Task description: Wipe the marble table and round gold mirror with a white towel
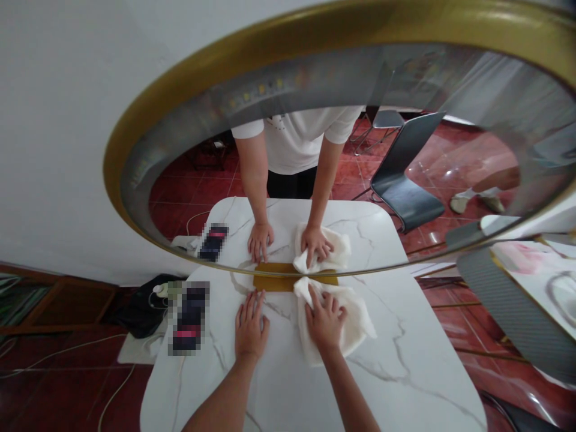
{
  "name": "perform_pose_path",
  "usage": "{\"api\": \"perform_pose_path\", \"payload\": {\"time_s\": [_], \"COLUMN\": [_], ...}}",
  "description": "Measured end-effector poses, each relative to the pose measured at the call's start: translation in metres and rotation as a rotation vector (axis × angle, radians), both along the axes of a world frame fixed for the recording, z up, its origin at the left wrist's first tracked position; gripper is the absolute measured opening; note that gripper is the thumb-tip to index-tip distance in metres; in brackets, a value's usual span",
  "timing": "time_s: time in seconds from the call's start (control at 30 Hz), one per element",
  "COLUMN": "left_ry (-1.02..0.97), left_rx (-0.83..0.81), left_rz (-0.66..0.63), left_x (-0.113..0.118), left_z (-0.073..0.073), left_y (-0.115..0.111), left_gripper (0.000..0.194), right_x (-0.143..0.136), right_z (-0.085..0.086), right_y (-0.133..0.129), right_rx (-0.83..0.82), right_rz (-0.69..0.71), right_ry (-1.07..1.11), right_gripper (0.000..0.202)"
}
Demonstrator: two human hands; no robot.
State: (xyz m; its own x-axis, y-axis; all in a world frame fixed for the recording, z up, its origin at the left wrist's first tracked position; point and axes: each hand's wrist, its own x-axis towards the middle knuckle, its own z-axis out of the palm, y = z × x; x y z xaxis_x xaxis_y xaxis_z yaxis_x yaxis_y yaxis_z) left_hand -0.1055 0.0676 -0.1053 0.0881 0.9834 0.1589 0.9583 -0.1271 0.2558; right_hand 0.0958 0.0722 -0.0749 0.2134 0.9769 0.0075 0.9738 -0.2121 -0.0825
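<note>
My left hand (pixel 251 324) lies flat on the white marbled table (pixel 279 390), palm down, its fingers stretched toward the gold mirror base (pixel 274 282). To the right, my right hand (pixel 324 321) presses on a white cloth (pixel 357 318) spread in loose folds on the tabletop. Its fingers are bent into the fabric, and part of the cloth bunches up by the index finger near the base. Above both hands leans a large oval mirror (pixel 288 198) with a gold frame, reflecting my arms, the cloth and the table.
A phone-like blurred device (pixel 189 318) lies at the table's left edge with a cable. A black bag (pixel 139 306) and a wooden cabinet (pixel 85 306) are beyond it. Another table (pixel 549 282) and a grey ribbed panel (pixel 517 306) stand right. The mirror reflects a chair and someone's feet.
</note>
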Motion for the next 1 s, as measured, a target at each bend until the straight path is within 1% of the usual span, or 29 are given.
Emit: {"api": "perform_pose_path", "payload": {"time_s": [0.07,0.13,0.23,0.3,0.37,0.5,0.57,0.63,0.7,0.77,0.9,1.0], "left_ry": [-0.002,-0.004,-0.006,-0.009,-0.013,-0.013,-0.010,-0.009,-0.011,-0.014,-0.021,-0.032], "left_rx": [-0.003,-0.007,-0.006,-0.002,-0.004,-0.001,0.008,0.014,0.016,0.007,-0.011,-0.002], "left_rz": [0.000,0.004,0.005,0.006,0.013,0.007,-0.006,-0.014,-0.015,-0.008,0.006,0.008], "left_x": [-0.001,-0.001,-0.002,0.000,0.001,-0.001,-0.003,-0.005,-0.005,-0.003,-0.001,0.000], "left_z": [0.001,0.001,0.002,0.002,0.001,-0.006,-0.011,-0.013,-0.012,-0.008,0.001,0.003], "left_y": [0.000,0.000,0.000,0.000,0.000,-0.001,-0.002,-0.002,-0.002,-0.001,0.000,0.001], "left_gripper": [0.064,0.064,0.064,0.064,0.064,0.059,0.054,0.052,0.053,0.057,0.062,0.063], "right_x": [0.019,0.030,0.029,0.015,-0.006,-0.051,-0.065,-0.069,-0.064,-0.050,-0.006,0.030], "right_z": [-0.001,-0.002,-0.003,-0.005,-0.006,-0.007,-0.008,-0.008,-0.008,-0.007,-0.004,-0.003], "right_y": [-0.004,-0.008,-0.008,-0.006,-0.003,0.005,0.007,0.008,0.008,0.007,0.001,-0.005], "right_rx": [0.012,0.020,0.022,0.013,-0.001,-0.019,-0.016,-0.009,-0.003,0.003,0.027,0.052], "right_rz": [-0.062,-0.102,-0.087,-0.019,0.071,0.207,0.251,0.273,0.267,0.238,0.123,0.013], "right_ry": [-0.036,-0.059,-0.057,-0.034,-0.003,0.075,0.122,0.149,0.147,0.125,0.059,0.009], "right_gripper": [0.049,0.050,0.050,0.050,0.050,0.054,0.056,0.059,0.059,0.058,0.055,0.052]}}
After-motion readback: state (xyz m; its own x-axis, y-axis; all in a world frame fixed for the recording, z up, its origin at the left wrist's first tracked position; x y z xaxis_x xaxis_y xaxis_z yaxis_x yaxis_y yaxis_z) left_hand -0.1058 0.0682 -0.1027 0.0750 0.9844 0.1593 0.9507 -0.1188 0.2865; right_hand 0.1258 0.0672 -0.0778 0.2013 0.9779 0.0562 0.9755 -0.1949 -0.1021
